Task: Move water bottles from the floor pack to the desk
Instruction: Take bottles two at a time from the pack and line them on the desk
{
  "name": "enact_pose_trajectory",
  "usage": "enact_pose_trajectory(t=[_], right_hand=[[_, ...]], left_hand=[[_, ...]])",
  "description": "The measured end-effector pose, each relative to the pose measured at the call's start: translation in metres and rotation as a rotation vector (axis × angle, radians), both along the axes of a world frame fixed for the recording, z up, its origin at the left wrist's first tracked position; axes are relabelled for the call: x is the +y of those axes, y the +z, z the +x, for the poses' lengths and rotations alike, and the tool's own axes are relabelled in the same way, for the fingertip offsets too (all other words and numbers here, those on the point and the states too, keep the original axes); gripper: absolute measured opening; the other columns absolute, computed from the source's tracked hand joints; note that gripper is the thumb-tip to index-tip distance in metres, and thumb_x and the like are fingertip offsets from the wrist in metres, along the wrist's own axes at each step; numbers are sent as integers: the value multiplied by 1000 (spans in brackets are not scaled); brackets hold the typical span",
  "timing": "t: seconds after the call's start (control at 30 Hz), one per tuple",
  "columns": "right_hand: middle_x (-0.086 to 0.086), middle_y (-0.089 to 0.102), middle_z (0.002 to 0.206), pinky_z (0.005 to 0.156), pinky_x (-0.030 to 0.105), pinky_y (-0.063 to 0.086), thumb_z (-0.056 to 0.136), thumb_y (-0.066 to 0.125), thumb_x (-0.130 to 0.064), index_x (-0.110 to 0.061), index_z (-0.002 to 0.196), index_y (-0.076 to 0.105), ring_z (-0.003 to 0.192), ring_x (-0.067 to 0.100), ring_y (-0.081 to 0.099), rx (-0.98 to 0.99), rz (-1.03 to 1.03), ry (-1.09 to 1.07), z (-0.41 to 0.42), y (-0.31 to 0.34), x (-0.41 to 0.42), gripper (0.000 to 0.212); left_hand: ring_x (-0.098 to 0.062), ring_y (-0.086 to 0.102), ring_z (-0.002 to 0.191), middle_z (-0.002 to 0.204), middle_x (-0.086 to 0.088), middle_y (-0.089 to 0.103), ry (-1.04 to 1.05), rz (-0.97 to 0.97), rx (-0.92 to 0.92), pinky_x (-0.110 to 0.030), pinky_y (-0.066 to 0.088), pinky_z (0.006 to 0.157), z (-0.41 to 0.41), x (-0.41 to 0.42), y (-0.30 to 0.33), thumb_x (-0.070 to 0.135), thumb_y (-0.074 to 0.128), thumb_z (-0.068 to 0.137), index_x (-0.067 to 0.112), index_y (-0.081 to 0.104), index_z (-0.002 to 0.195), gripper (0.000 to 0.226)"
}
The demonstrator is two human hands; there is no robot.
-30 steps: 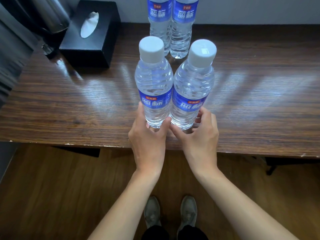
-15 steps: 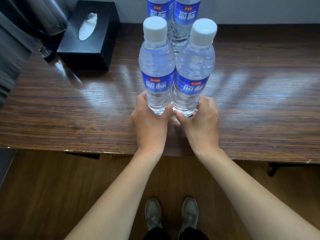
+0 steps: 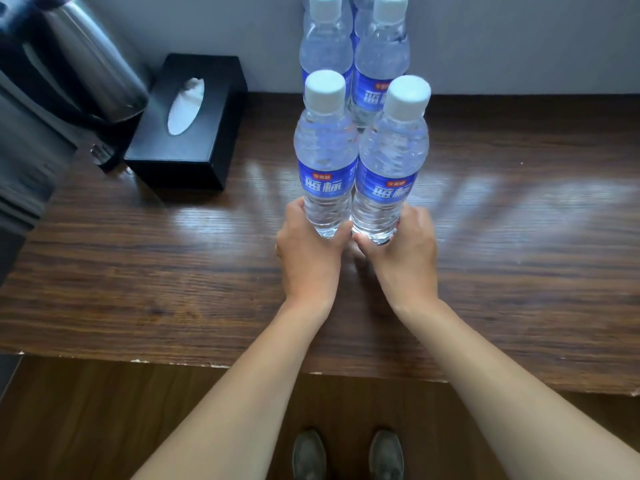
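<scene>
Two clear water bottles with white caps and blue labels stand upright side by side on the dark wooden desk [image 3: 519,271]. My left hand [image 3: 306,252] grips the base of the left bottle [image 3: 325,157]. My right hand [image 3: 403,256] grips the base of the right bottle [image 3: 391,164]. Two more bottles of the same kind, the back left bottle [image 3: 323,39] and the back right bottle [image 3: 382,50], stand directly behind them against the wall. The floor pack is out of view.
A black tissue box [image 3: 194,126] sits on the desk to the left of the bottles. A steel kettle [image 3: 72,60] stands at the far left corner. The desk's front edge [image 3: 242,365] runs across below my wrists, with wooden floor and my shoes [image 3: 346,455] beneath.
Both hands have slid the two front bottles away from the desk's front edge toward the back pair. The camera has also tilted, showing more of the wall.
</scene>
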State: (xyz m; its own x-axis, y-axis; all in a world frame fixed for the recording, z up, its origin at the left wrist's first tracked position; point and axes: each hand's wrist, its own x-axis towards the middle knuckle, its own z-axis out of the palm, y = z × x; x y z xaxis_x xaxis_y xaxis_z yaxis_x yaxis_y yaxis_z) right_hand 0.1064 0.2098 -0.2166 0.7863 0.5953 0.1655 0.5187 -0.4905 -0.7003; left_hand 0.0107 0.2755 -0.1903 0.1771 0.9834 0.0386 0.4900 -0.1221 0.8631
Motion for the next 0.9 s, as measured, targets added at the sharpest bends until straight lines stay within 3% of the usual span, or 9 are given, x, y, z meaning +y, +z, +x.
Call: enact_pose_trajectory(t=[0.3, 0.47, 0.9], right_hand=[[2, 56, 100, 78, 23, 34, 70, 78, -37, -15, 100, 57, 102, 21, 49, -30, -42, 5, 27, -3, 32, 43], [1, 55, 99, 79, 25, 38, 70, 79, -38, -16, 100, 58, 101, 19, 49, -36, -51, 12, 37, -3, 43, 43], [3, 57, 98, 79, 30, 43, 68, 79, -43, -13, 99, 58, 101, 22, 51, -69, -62, -26, 48, -6, 62, 47]], left_hand=[[-19, 68, 92, 95, 6, 72, -6, -2, 10, -38, 53, 84, 23, 30, 2, 31, 85, 70, 24, 55, 103, 46], [-19, 71, 79, 89, 9, 72, -6, -24, -3, -41, 57, 77, 33, 41, -4, 35, 84, 68, 37, 48, 94, 45], [-18, 68, 92, 95, 8, 71, 1, 24, 34, -37, 54, 83, 41, 54, -4, 30, 85, 69, 28, 52, 102, 47]])
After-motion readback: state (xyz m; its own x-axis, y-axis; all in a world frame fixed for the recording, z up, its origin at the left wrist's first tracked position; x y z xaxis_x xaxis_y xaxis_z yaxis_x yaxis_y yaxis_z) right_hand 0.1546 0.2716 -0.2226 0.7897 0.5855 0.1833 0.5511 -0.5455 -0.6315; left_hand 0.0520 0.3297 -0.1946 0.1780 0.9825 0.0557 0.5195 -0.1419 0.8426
